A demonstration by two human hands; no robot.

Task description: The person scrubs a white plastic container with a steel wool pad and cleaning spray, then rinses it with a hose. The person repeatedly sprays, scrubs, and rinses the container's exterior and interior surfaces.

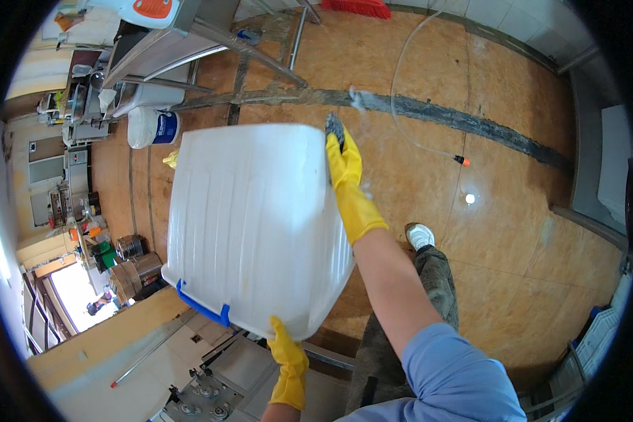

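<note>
A large white plastic storage tub (248, 221) with ribbed walls fills the middle of the view, a blue handle (203, 311) on its rim at the lower left. My left hand (288, 364), in a yellow rubber glove, grips the near rim, its thumb on the outer wall and its other fingers partly hidden. My right hand (346, 169), gloved the same way, holds a grey metal scouring pad (335, 126) against the tub's far right edge. Something yellow (171, 159) shows partly behind the tub's left side; I cannot tell what it is.
Beyond the tub stand a white bucket (141, 126) and a metal table (248, 50). A clear hose (395, 105) with an orange connector (464, 162) lies on the wet brown floor, near a red broom head (356, 6). A gas stove (205, 393) is at the bottom.
</note>
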